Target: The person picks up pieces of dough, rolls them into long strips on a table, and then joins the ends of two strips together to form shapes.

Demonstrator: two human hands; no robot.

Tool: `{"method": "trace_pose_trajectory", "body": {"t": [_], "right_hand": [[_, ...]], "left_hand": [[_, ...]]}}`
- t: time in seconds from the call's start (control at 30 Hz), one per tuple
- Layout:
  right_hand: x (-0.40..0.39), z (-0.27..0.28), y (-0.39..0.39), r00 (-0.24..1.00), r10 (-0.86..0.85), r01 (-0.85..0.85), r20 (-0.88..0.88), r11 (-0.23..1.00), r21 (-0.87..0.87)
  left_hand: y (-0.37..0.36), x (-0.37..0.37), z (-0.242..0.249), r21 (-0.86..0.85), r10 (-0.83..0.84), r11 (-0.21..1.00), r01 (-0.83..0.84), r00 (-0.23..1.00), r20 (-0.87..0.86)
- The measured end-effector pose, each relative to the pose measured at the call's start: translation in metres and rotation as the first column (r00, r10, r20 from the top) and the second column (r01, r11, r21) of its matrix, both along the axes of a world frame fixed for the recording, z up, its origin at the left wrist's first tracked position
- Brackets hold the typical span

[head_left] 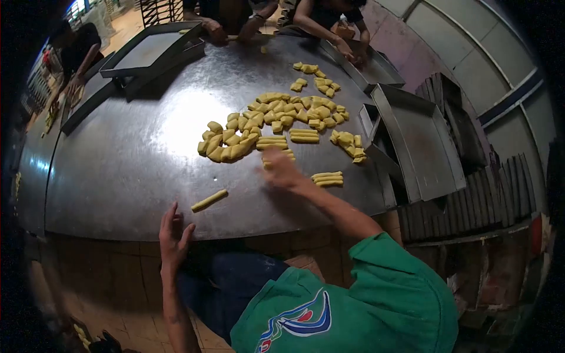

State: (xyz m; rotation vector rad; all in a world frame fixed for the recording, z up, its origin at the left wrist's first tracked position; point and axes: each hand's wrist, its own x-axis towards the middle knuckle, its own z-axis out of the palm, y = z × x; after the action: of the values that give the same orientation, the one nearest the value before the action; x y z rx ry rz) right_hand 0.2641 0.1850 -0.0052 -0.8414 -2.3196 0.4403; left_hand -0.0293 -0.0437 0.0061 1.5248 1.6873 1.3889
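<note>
My left hand is at the table's front edge, palm inward, its fingers apart and holding nothing. Just beyond its fingertips lies a single yellow dough stick. My right hand is smeared by motion over a row of dough sticks, partly covering it; whether it grips one is not visible. More dough sticks lie side by side in rows behind it and to its right. Beyond them spreads a heap of short yellow dough pieces, with a smaller cluster of dough pieces on the right.
The metal table reflects a bright glare. Metal trays stand at the right edge, the back left and the back right. Co-workers' hands are at the far side; another person works at the left.
</note>
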Motion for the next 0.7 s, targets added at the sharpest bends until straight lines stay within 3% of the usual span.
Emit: {"method": "trace_pose_trajectory", "body": {"t": [0.03,0.07,0.1,0.13,0.17,0.2,0.27,0.37,0.43,0.47,0.5,0.53,0.57,0.6,0.63,0.67,0.7], "right_hand": [[0.029,0.005,0.015,0.992,-0.117,0.115,0.037,0.992,0.059],[0.055,0.004,0.035,0.929,-0.290,0.253,0.230,0.951,0.176],[0.089,-0.017,0.067,0.871,-0.392,0.344,0.297,0.917,0.203],[0.109,0.003,0.067,0.827,-0.517,0.499,0.221,0.856,0.133],[0.134,0.010,0.087,0.690,-0.548,0.539,0.473,0.825,0.170],[0.153,0.012,0.095,0.569,-0.612,0.610,0.549,0.762,0.217],[0.178,0.022,0.107,0.590,-0.563,0.663,0.579,0.747,0.050],[0.180,0.015,0.108,0.610,-0.575,0.661,0.545,0.748,0.050],[0.166,0.033,0.095,0.397,-0.530,0.719,0.749,0.687,0.106],[0.149,0.047,0.084,0.412,-0.517,0.702,0.750,0.705,0.100],[0.123,0.066,0.070,0.494,-0.386,0.620,0.779,0.785,-0.004],[0.098,0.078,0.052,0.555,-0.240,0.527,0.796,0.842,-0.114],[0.079,0.082,0.030,0.833,-0.116,0.290,0.542,0.924,-0.248],[0.058,0.083,0.006,0.976,0.052,0.014,0.212,0.954,-0.300],[0.030,0.081,-0.017,0.985,0.171,-0.157,-0.007,0.888,-0.432],[0.004,0.080,-0.038,0.938,0.250,-0.341,-0.238,0.785,-0.517],[-0.014,0.082,-0.055,0.931,0.272,-0.362,-0.244,0.768,-0.529]], "left_hand": [[-0.013,-0.007,0.000,-0.018,0.020,1.000,-0.021,0.997,-0.068],[-0.023,-0.013,0.002,-0.036,0.036,0.998,-0.042,0.990,-0.138],[-0.031,-0.010,0.010,-0.059,0.054,0.997,-0.058,0.997,-0.061],[-0.037,-0.011,0.012,-0.065,0.064,0.996,-0.068,0.996,-0.059],[-0.040,-0.012,0.014,-0.073,0.033,0.997,-0.036,0.999,-0.040],[-0.042,-0.013,0.015,-0.077,0.005,0.997,-0.007,1.000,-0.020],[-0.039,-0.006,0.018,-0.065,0.000,0.998,0.003,0.999,0.040],[-0.030,0.005,0.020,-0.049,-0.019,0.999,0.022,0.998,0.062],[-0.027,0.014,0.021,-0.058,-0.023,0.998,0.025,0.999,0.028],[-0.025,0.019,0.024,-0.100,-0.060,0.993,0.063,0.998,0.030],[-0.021,0.023,0.026,-0.140,-0.093,0.985,0.097,0.995,0.031],[-0.017,0.029,0.023,-0.200,-0.098,0.971,0.128,0.983,0.156],[-0.012,0.037,0.021,-0.255,-0.094,0.952,0.170,0.954,0.283],[-0.006,0.048,0.029,-0.268,-0.079,0.943,0.194,0.918,0.388],[0.002,0.058,0.037,-0.278,-0.060,0.935,0.219,0.872,0.485],[0.009,0.066,0.034,-0.285,0.011,0.927,0.245,0.741,0.671],[0.014,0.073,0.038,-0.293,0.066,0.921,0.256,0.639,0.766]]}}
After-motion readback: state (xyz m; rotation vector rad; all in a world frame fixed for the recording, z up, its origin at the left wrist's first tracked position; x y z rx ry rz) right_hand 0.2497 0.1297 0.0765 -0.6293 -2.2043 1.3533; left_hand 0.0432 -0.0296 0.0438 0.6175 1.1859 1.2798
